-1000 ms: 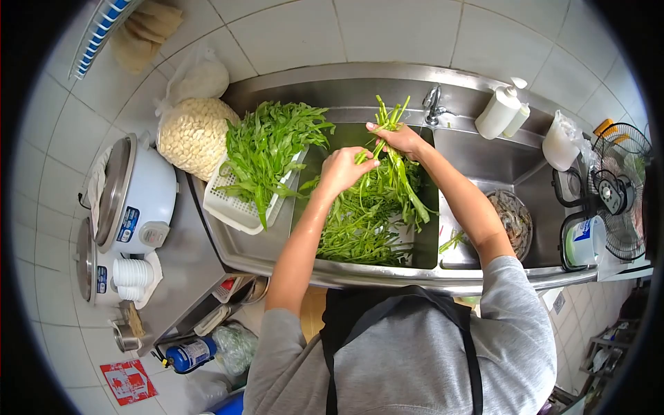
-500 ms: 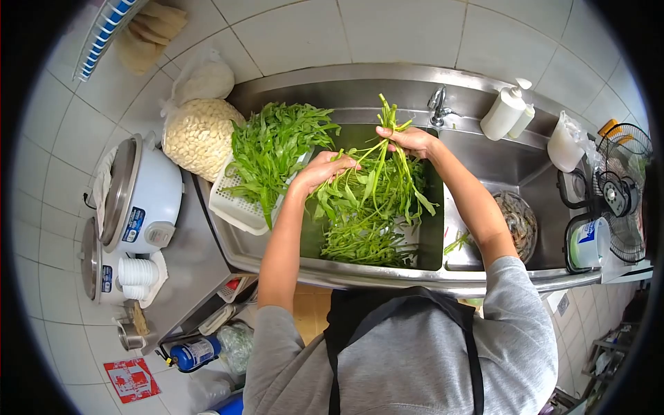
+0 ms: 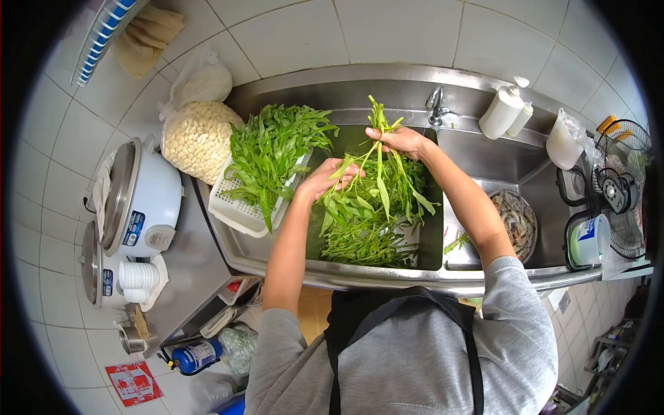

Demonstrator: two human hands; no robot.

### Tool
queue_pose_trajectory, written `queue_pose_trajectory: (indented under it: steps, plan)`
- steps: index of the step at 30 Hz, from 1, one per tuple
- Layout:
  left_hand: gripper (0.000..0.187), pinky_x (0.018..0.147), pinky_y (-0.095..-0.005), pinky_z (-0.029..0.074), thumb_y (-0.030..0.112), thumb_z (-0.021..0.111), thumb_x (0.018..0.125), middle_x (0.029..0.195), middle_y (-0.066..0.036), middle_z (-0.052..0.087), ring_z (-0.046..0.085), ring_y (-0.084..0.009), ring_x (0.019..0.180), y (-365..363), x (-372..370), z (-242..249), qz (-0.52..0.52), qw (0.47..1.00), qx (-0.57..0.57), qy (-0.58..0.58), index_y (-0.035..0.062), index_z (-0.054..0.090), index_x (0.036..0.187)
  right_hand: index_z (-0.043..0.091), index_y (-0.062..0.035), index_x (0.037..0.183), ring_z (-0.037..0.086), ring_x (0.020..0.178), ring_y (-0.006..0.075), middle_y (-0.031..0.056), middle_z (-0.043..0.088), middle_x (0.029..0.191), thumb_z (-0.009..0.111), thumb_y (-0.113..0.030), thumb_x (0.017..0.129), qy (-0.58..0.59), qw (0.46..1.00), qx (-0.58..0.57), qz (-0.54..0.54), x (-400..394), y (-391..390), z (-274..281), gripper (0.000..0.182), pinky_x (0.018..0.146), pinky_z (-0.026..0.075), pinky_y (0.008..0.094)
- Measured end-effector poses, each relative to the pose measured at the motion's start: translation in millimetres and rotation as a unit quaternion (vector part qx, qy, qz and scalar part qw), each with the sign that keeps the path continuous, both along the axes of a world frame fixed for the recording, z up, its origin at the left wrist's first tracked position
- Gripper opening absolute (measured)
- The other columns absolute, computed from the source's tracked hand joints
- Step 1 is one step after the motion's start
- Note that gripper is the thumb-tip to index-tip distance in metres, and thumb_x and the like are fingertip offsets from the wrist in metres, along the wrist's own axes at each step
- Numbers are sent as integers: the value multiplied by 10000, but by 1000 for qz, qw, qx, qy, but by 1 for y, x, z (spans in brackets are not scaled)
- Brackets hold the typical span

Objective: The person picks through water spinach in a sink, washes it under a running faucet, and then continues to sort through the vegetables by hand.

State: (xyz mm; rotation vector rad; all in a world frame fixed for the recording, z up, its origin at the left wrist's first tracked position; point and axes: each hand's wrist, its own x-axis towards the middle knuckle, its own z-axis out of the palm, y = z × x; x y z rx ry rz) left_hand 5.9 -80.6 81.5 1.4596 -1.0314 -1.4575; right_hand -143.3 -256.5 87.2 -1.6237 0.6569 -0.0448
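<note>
My right hand point(image 3: 401, 141) is closed round a bunch of water spinach stems point(image 3: 379, 114), cut ends pointing up towards the tap and leaves hanging below. Slightly lower and to the left, my left hand point(image 3: 328, 178) has its fingers bent around a stray stem and leaves of the same bunch; the fingertips are partly covered. Under both hands, more water spinach point(image 3: 363, 242) lies in the left sink basin point(image 3: 430, 235). A white perforated basket point(image 3: 238, 211) heaped with leafy greens point(image 3: 273, 149) stands left of that basin.
The right basin point(image 3: 477, 166) holds a round container of what looks like shrimp point(image 3: 515, 221). A tap point(image 3: 437, 107) and white pump bottles point(image 3: 503, 111) line the back. A bag of pale nuts or beans point(image 3: 200, 138) and rice cookers point(image 3: 149, 200) stand left; a fan point(image 3: 615, 190) is right.
My right hand and the bunch have shifted slightly left. My left hand has turned and dropped a little, its fingers now more raised around the stems.
</note>
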Motion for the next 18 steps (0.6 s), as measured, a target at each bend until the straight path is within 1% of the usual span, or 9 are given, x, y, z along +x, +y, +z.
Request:
queue_pose_trajectory:
  steps: [5,7,9,11,13,15,16,17,18]
  plan:
    - [280,537,-258,381,301,518,871,709,-13,515,459,-116,642,-10,5,-44,89,983,-71,-143,29,560,823,548,-91,620,410,474,88,-15,460,519,645,-601,694,-107,992,-60,-29,6,8,-12,525,465,315,242]
    - [248,566,-253,372,221,449,860,696,-33,510,464,-119,647,-11,8,-57,324,943,-24,-75,25,541,739,536,-86,611,428,484,84,-6,472,523,659,-561,708,-105,987,-87,-85,7,10,-12,501,458,326,251]
    - [279,551,-277,397,238,426,875,664,-30,483,467,-133,629,-5,12,-59,332,942,-41,-43,21,521,728,544,-84,613,426,484,84,-3,475,525,663,-559,705,-110,985,-98,-94,3,6,-11,499,463,332,252]
    - [307,533,-295,416,266,415,884,630,-28,459,465,-146,590,-1,15,-54,386,915,-72,96,29,494,705,544,-81,604,427,487,87,-4,472,525,669,-554,703,-78,992,-89,-48,0,4,-13,499,465,334,251]
    - [284,523,-235,384,294,477,889,648,-16,455,435,-118,558,-4,18,-43,340,929,-105,104,28,540,812,546,-92,632,424,484,84,-13,468,532,675,-530,712,-47,995,-84,-32,-2,9,-3,463,459,317,242]
    - [332,575,-241,413,346,539,865,647,-22,512,483,-106,604,-7,-13,8,150,954,-49,-256,18,589,873,547,-91,642,422,488,87,-9,468,534,662,-563,703,-23,996,-90,-12,6,9,-9,489,461,311,242]
    - [371,723,-320,457,374,608,809,852,-103,650,585,-187,730,-11,-18,8,71,947,-133,-283,35,625,959,561,-89,673,419,493,87,-10,473,552,648,-597,693,-29,997,-71,3,12,9,-14,516,458,304,241]
    - [319,709,-326,458,327,625,796,800,-115,652,583,-171,714,-14,-20,10,46,927,-65,-366,33,631,920,561,-89,673,419,493,87,-10,473,552,648,-597,693,-28,997,-71,5,13,6,-17,516,458,304,241]
    - [302,675,-321,451,310,627,795,753,-101,638,568,-156,682,-17,-21,6,78,930,-91,-348,28,626,904,569,-89,691,420,497,84,-12,478,564,653,-601,685,10,998,-50,39,13,5,-15,519,456,303,238]
